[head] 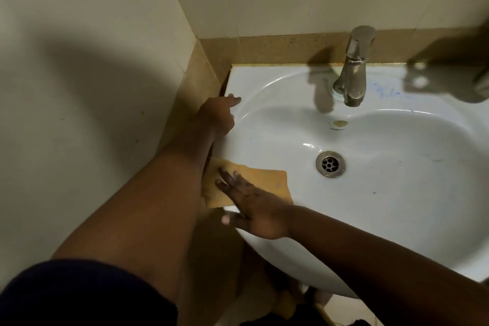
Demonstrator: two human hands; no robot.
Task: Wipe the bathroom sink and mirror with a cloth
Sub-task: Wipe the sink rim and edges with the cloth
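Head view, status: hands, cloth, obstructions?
Right hand flat on yellow cloth, white sink rim. Left hand resting on rim. Nothing in the way.

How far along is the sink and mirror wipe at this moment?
Early. Nothing looks clearly finished: blue marks show on the sink rim right of the tap. In hand: the right hand presses flat on the cloth at the front-left rim, while the left hand rests on the left edge. Left: the basin, that rim, and the mirror, which is out of view.

A bathroom: white ceramic sink filling the right of the frame, metal tap at upper right, tiled walls behind.
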